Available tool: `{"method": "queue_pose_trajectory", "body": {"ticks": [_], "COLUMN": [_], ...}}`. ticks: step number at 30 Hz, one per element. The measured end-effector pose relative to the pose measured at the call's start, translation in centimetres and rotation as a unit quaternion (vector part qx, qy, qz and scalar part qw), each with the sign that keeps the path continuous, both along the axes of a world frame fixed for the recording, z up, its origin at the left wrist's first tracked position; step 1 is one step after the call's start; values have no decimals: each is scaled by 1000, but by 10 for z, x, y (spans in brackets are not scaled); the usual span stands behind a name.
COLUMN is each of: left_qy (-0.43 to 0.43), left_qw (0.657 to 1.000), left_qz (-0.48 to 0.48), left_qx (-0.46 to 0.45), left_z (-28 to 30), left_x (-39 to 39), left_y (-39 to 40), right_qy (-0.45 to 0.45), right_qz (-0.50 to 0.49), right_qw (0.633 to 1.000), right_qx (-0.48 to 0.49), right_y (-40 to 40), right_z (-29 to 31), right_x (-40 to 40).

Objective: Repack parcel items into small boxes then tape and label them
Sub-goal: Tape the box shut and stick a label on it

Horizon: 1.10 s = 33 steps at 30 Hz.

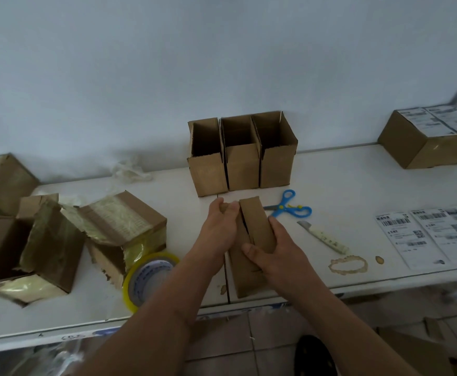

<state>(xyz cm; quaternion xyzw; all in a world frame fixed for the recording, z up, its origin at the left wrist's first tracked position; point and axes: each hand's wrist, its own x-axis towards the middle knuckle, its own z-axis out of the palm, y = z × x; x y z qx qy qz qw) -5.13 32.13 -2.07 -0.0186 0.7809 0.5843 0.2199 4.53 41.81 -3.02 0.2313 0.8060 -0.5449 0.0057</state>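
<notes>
Your hands (249,240) gripped the small box (251,240) near the table's (357,185) front edge (labels (425,234) unreadable, far right).

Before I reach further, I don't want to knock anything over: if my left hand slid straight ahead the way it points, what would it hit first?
Probably the leftmost open box of the three against the wall, straight beyond the left hand. The gap between looks free, though depth is unclear.

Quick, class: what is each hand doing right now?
Left hand: fingers curled round the left flap of the small box.
Right hand: gripping the same box from its right side.
</notes>
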Motion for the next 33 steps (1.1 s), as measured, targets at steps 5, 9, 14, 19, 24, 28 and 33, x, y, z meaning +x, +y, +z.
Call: {"method": "queue_pose_trajectory", "body": {"ticks": [5, 9, 14, 19, 24, 28, 33], "left_qy": [104, 164, 145, 194, 233, 284, 339], "left_qw": [991, 935, 876, 783, 746, 776, 854], "left_qz": [-13, -110, -166, -281, -293, -271, -203], "left_qx": [-88, -294, -429, -519, -551, -495, -339], "left_z": [14, 16, 6, 0, 7, 39, 72], "left_x": [12, 14, 24, 42, 50, 58, 68], "left_y": [-34, -83, -127, -138, -139, -144, -137], "right_qy": [21, 14, 45, 74, 90, 107, 133], "right_qz": [-1, 3, -14, -61, -64, -41, -22], "right_qw": [1000, 1000, 998, 988, 983, 981, 980], "right_qx": [16, 24, 39, 118, 147, 155, 146], "right_y": [2, -1, -10, -18, -19, -22, -25], "right_z": [12, 24, 41, 52, 58, 62, 73], "right_x": [1, 3, 8, 15, 30, 40, 47]}}
